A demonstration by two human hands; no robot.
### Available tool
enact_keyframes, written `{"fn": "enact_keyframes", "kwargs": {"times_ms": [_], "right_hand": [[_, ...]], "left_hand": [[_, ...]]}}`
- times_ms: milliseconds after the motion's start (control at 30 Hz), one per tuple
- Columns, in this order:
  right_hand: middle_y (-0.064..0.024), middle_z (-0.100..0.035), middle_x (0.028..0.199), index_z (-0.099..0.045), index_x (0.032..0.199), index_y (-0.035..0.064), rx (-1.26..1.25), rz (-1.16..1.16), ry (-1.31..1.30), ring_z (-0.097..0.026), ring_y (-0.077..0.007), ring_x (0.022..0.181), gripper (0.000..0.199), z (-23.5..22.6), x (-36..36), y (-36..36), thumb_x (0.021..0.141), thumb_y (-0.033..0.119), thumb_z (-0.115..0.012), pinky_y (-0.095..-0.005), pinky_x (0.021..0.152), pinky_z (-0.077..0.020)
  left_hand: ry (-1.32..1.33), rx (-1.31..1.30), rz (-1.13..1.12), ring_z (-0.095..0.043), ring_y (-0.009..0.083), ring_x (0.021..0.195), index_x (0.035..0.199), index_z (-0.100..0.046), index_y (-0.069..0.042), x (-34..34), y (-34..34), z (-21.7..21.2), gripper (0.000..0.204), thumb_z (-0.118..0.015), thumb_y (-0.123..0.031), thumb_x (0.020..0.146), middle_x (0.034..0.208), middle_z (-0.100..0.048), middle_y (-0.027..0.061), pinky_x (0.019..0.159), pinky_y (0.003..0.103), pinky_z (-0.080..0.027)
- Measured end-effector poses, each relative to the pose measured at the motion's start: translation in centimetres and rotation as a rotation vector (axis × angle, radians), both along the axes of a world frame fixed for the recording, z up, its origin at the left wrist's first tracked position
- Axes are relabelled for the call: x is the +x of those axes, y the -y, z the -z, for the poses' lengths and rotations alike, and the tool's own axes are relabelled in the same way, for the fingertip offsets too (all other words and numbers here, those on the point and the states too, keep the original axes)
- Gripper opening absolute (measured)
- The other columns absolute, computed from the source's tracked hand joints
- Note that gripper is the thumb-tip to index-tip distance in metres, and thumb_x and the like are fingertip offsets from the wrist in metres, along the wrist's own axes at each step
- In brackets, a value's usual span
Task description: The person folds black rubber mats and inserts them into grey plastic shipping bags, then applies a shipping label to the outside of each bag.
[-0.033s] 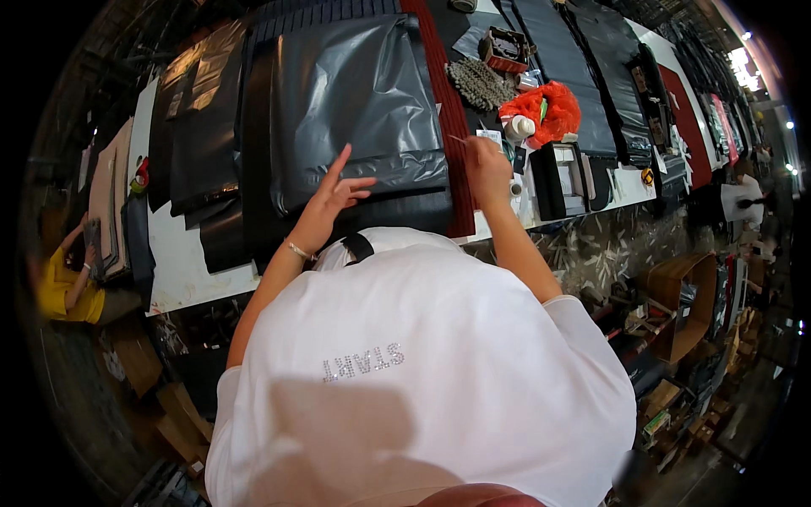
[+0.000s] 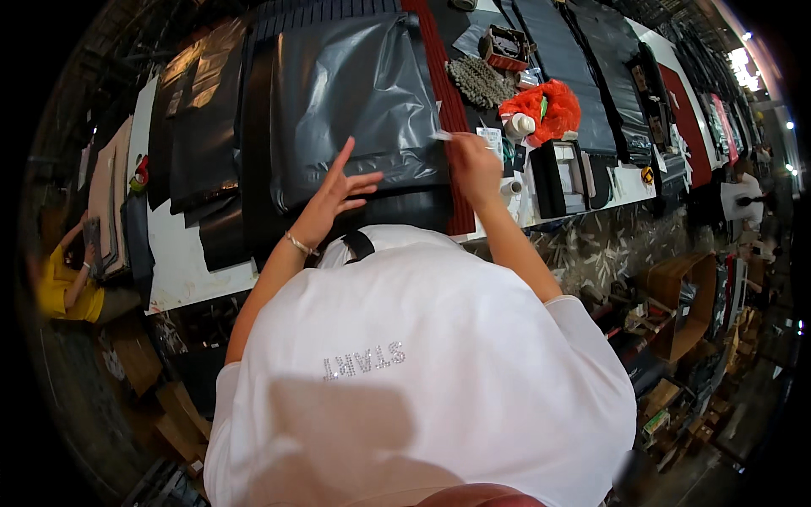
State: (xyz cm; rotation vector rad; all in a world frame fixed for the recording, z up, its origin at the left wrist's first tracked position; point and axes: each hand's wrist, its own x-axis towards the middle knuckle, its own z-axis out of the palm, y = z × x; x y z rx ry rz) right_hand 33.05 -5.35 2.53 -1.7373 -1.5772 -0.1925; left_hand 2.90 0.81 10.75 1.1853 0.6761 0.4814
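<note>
A large dark grey plastic-wrapped package (image 2: pixel 346 93), glossy and creased, lies flat on the table before me. My left hand (image 2: pixel 334 196) is over its near edge, fingers spread, with nothing in them; whether it touches the plastic I cannot tell. To the right, my right hand (image 2: pixel 475 169) is above a dark red ribbed strip (image 2: pixel 435 63) beside the package. Its thumb and fingers pinch a small whitish piece (image 2: pixel 441 135), thin and flat like a label or sticker. The piece reaches out to the left, toward the package's right edge.
On the right stand an open black box (image 2: pixel 549 182), a white bottle (image 2: pixel 519 127), an orange-red plastic bag (image 2: pixel 553 110) and a small carton (image 2: pixel 505 49). More dark wrapped packages (image 2: pixel 203 152) lie left. A person in yellow (image 2: pixel 63 283) works at far left. Cardboard boxes (image 2: pixel 684 304) stand on the floor.
My right hand has shifted slightly left with the whitish piece, which now shows its flat side rather than a thin edge. My left hand has hardly moved.
</note>
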Motion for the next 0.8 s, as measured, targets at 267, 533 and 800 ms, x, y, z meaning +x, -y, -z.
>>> {"fn": "enact_keyframes", "kwargs": {"times_ms": [267,533,800], "right_hand": [[-0.0095,-0.064,0.117,-0.066,0.114,0.0074,0.087,-0.502,-0.083,-0.065,-0.0293,0.105,0.037,-7.8,-10.5,1.7,0.078,0.004,-0.073,-0.0347,0.078,-0.0571],[-0.0001,-0.069,0.088,-0.069,0.111,0.0041,-0.372,-0.389,-1.33,-0.063,-0.0071,0.08,0.018,-8.9,-11.0,3.6,0.097,0.014,-0.066,-0.0212,0.069,-0.0454],[0.0006,-0.066,0.085,-0.067,0.095,-0.0002,-0.291,-0.319,-1.239,-0.059,-0.005,0.076,0.006,-10.0,-13.2,4.2,0.094,0.006,-0.069,-0.0203,0.07,-0.0456]], "left_hand": [[-0.053,-0.002,-0.217,-0.058,0.0159,0.122,0.136,-0.058,-0.006,0.3,-1.0,1.3,0.036,-0.056,-0.02,0.103,0.13,-0.063,0.0115,0.098,0.027,-0.049],[0.149,0.398,-0.273,-0.062,0.0178,0.119,0.127,-0.06,-0.003,-0.4,0.9,-1.9,0.046,-0.065,0.013,0.085,0.126,-0.059,0.0047,0.101,0.03,-0.052],[0.154,0.462,-0.193,-0.059,0.0204,0.124,0.13,-0.058,-0.004,-1.6,0.9,-2.4,0.047,-0.065,0.012,0.086,0.127,-0.057,0.0065,0.106,0.033,-0.049]]}}
